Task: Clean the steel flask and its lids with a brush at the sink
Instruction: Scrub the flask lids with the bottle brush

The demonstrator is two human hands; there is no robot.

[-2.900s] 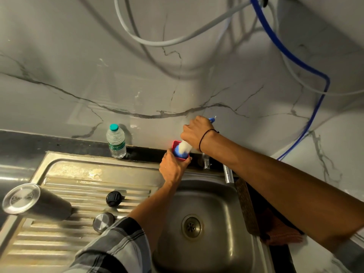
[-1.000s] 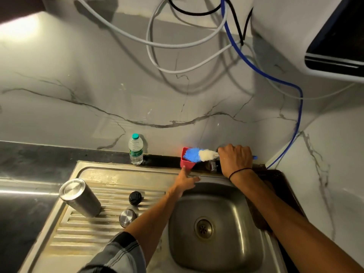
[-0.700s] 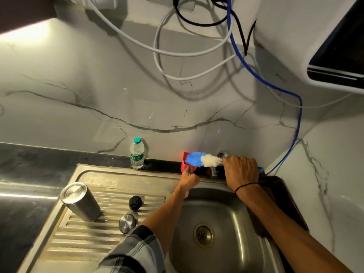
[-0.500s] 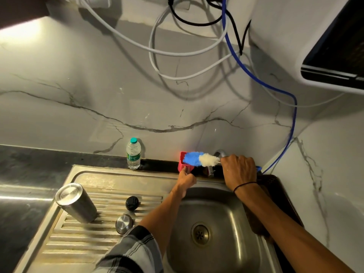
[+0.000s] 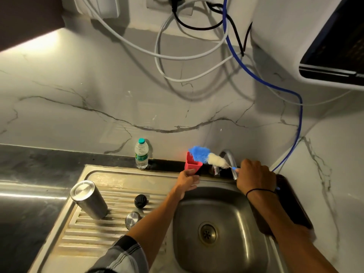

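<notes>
Steel sink [image 5: 232, 201] set in dark tabletop [image 5: 29, 209], ribbed drainboard on its left. Steel flask [image 5: 89, 200] upside down on drainboard, tilted. My right hand [image 5: 255, 177] grips the brush [image 5: 206, 157] handle, fingers curled round it; blue-and-white bristle head sits over the red holder [image 5: 192, 163], beside the tap [image 5: 229, 160]. My left hand [image 5: 188, 181] holds the red holder from below at the sink's back edge. Water bottle [image 5: 141, 153] upright against the wall. Steel lid [image 5: 133, 217] and black lid [image 5: 140, 200] on drainboard, near each other, between flask and basin.
</notes>
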